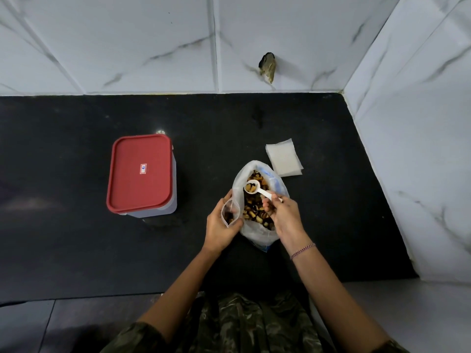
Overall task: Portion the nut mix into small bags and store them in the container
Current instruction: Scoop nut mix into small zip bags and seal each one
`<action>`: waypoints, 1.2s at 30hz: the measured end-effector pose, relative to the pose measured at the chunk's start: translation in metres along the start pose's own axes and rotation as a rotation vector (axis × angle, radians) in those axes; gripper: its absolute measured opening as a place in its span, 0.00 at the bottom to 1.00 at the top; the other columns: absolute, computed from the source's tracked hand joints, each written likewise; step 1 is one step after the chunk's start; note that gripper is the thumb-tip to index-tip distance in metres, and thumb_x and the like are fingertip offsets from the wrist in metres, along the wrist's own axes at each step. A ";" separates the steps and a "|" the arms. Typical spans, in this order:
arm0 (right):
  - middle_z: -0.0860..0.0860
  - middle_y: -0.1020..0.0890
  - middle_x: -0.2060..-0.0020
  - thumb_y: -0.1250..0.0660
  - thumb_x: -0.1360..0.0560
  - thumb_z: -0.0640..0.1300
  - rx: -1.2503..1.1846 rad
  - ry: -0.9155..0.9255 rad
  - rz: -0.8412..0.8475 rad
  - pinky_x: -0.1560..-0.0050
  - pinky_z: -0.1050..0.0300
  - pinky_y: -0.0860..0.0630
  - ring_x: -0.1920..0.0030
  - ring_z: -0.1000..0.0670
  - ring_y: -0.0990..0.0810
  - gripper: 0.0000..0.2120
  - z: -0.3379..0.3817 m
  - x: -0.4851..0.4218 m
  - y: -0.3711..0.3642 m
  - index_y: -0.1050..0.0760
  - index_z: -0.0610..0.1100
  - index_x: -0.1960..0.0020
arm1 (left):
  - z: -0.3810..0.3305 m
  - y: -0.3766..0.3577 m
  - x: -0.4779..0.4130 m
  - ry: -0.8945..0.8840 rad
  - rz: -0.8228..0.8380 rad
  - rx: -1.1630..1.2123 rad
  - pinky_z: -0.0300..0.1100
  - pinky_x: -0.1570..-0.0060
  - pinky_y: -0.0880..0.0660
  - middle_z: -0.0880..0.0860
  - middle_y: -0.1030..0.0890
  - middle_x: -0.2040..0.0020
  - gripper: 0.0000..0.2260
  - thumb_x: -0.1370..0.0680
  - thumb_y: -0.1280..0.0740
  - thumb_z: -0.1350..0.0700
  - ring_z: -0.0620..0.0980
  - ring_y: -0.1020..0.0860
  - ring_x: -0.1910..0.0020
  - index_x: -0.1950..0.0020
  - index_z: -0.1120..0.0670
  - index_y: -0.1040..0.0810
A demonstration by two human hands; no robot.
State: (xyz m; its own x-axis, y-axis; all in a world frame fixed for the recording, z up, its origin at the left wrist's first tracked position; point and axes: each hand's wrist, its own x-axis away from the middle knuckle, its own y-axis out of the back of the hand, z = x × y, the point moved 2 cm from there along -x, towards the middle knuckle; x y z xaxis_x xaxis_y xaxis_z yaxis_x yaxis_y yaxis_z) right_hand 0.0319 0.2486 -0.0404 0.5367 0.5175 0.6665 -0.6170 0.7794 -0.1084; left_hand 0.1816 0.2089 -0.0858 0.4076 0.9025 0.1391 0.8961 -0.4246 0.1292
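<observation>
Lone head-worn view, close, steeply down onto the black counter (wide-angle, wall-facing)

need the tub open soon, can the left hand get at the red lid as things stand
Probably yes: only bare counter lies between the left hand and the red lid, though that hand grips the small bag.

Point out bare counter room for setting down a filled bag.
Bare counter lies between the red-lidded container and the nut bag, behind both toward the wall, and right of the empty-bag stack. Crowded at the nut bag: left hand holds a small bag, right hand the scoop.
</observation>
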 end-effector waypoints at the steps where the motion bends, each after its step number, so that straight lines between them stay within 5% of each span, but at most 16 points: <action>1: 0.49 0.21 0.64 0.42 0.20 0.40 0.130 0.086 -0.014 0.59 0.63 0.24 0.64 0.55 0.23 0.08 0.003 0.000 0.005 0.24 0.41 0.46 | 0.001 0.000 0.000 0.008 -0.005 0.014 0.34 0.45 0.25 0.52 0.22 0.39 0.31 0.32 0.29 0.59 0.44 0.23 0.39 0.29 0.59 0.30; 6: 0.52 0.23 0.62 0.43 0.20 0.38 0.888 0.660 -0.008 0.56 0.62 0.22 0.61 0.56 0.23 0.08 0.029 0.003 0.023 0.26 0.43 0.45 | 0.004 0.000 0.000 0.032 -0.010 0.044 0.38 0.44 0.23 0.54 0.21 0.42 0.29 0.32 0.30 0.60 0.48 0.22 0.41 0.30 0.59 0.29; 10: 0.47 0.24 0.51 0.43 0.20 0.41 1.466 0.798 0.156 0.52 0.56 0.22 0.54 0.53 0.23 0.11 0.025 0.010 0.013 0.32 0.44 0.38 | 0.002 -0.001 0.000 0.022 -0.013 0.044 0.36 0.49 0.24 0.51 0.20 0.47 0.30 0.34 0.30 0.53 0.46 0.21 0.46 0.32 0.59 0.27; 12: 0.47 0.22 0.51 0.44 0.20 0.42 1.528 0.825 0.155 0.54 0.57 0.22 0.57 0.53 0.24 0.10 0.024 0.014 0.007 0.32 0.43 0.39 | 0.002 -0.001 0.000 0.018 -0.011 0.035 0.37 0.48 0.24 0.51 0.20 0.47 0.31 0.34 0.30 0.52 0.46 0.21 0.46 0.32 0.59 0.27; 22: 0.49 0.20 0.62 0.42 0.20 0.40 1.069 0.424 0.259 0.57 0.63 0.24 0.62 0.56 0.21 0.08 0.036 -0.003 0.012 0.25 0.46 0.46 | 0.004 -0.003 0.001 0.010 -0.005 0.036 0.38 0.46 0.23 0.50 0.20 0.44 0.29 0.32 0.29 0.54 0.46 0.21 0.42 0.32 0.59 0.28; 27: 0.47 0.20 0.66 0.42 0.20 0.40 0.765 0.243 0.193 0.61 0.62 0.25 0.66 0.55 0.23 0.08 0.025 -0.009 0.016 0.25 0.41 0.46 | 0.005 -0.003 0.001 0.000 -0.011 -0.002 0.37 0.48 0.23 0.50 0.20 0.46 0.25 0.31 0.28 0.60 0.48 0.21 0.44 0.34 0.61 0.27; 36: 0.47 0.21 0.66 0.42 0.20 0.38 0.259 0.020 0.086 0.62 0.62 0.25 0.66 0.54 0.24 0.09 0.002 -0.003 0.015 0.23 0.39 0.47 | 0.002 -0.004 0.001 -0.013 -0.009 -0.031 0.38 0.46 0.23 0.50 0.20 0.46 0.28 0.31 0.28 0.54 0.46 0.21 0.44 0.33 0.60 0.27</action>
State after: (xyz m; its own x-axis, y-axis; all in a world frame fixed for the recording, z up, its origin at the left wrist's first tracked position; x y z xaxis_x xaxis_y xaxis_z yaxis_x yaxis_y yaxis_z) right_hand 0.0204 0.2582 -0.0427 0.4857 0.5862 0.6484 -0.7860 0.6175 0.0304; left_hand 0.1790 0.2118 -0.0876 0.4016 0.9072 0.1254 0.8940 -0.4181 0.1610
